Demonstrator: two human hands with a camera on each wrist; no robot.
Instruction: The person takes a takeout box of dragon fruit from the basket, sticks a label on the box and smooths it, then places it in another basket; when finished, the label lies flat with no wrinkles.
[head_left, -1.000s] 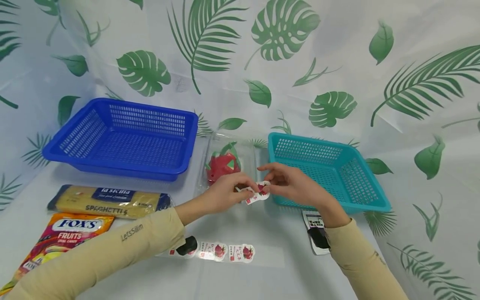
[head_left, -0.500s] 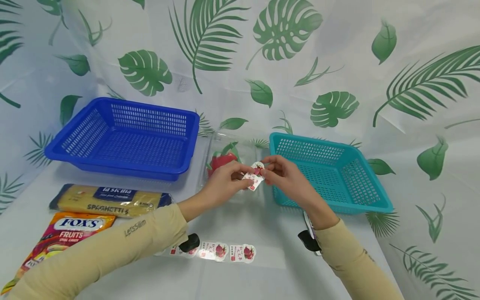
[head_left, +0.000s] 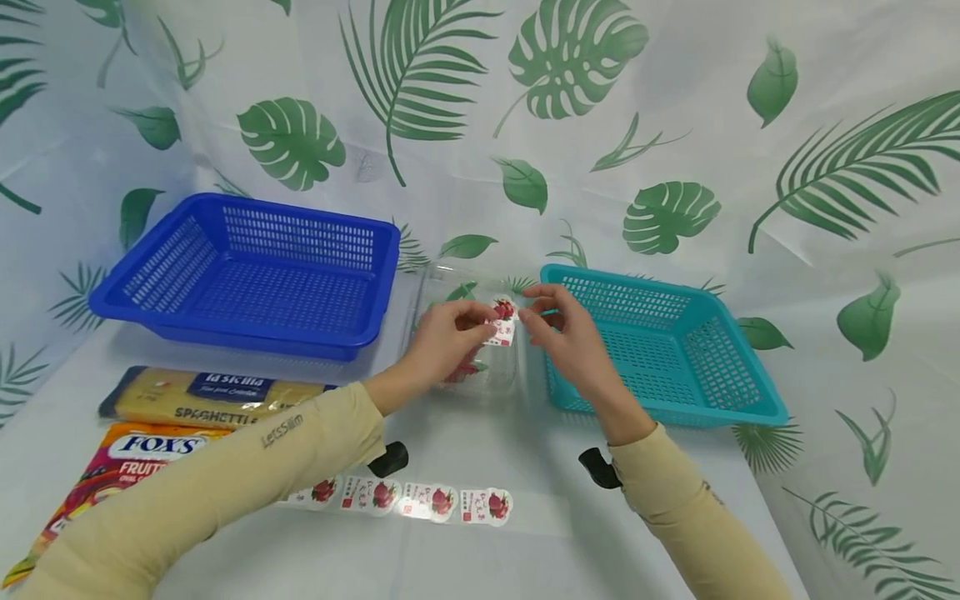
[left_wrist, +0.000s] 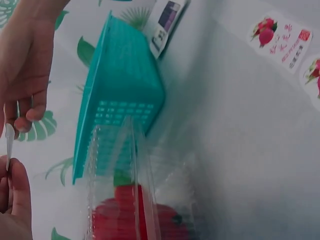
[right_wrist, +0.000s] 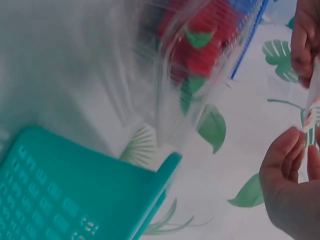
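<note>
The counter [head_left: 465, 567] is cloth-backed [head_left: 697, 67], its right edge crowded by the teal basket [head_left: 671, 358]; the sticker [head_left: 502, 333] is pinched by the left hand [head_left: 442, 337]; the right hand's [head_left: 567, 337] grip can't be told.

The left sleeve [head_left: 217, 483] hides part of the candy bag [head_left: 123, 465]; the left hand [head_left: 446, 343] partly covers the sticker [head_left: 504, 310].

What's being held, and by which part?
A fruit-printed sticker, pinched by its left edge in the left hand; whether the right hand also grips it is unclear.
</note>
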